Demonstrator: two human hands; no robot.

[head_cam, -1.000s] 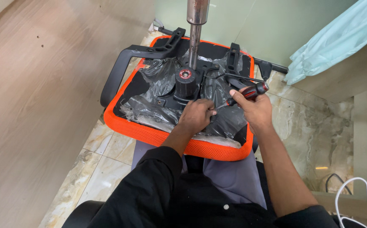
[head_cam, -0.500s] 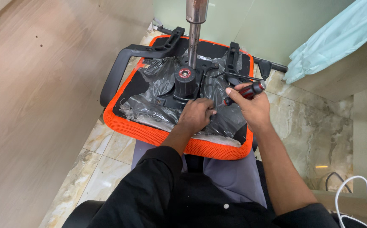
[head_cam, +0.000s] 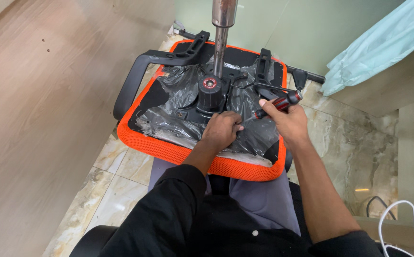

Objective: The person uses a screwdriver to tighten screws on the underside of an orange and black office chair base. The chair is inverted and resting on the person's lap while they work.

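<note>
Screwdriver [head_cam: 274, 105] with red-and-black handle — gripped in the right hand [head_cam: 287, 120], fingers wrapped around the handle, shaft slanting down and left toward the underside of the chair seat [head_cam: 169, 147]. Its tip ends just beside the left hand's fingertips; the tip itself is too small to make out.

Left hand [head_cam: 222, 131]: curled, knuckles up, pressing on the crinkled black plastic wrap [head_cam: 178, 95] that covers the seat's underside. Whether it pinches anything small between the fingers cannot be told.

Chair seat lies upside down across the person's lap, orange mesh rim facing the camera, resting on grey trousers [head_cam: 259, 200]. Black mechanism plate [head_cam: 202, 112] sits at the middle of the seat, with a black cylinder hub [head_cam: 210, 90] showing a red ring on top. A metal gas-lift column [head_cam: 223, 28] rises from beside the hub toward the camera.

Black armrest [head_cam: 133, 78] juts out on the left side of the seat; a second bracket [head_cam: 264, 62] stands near the far right edge.

Marble-pattern floor tiles [head_cam: 349, 138] below — white cable [head_cam: 397, 223] at lower right.
</note>
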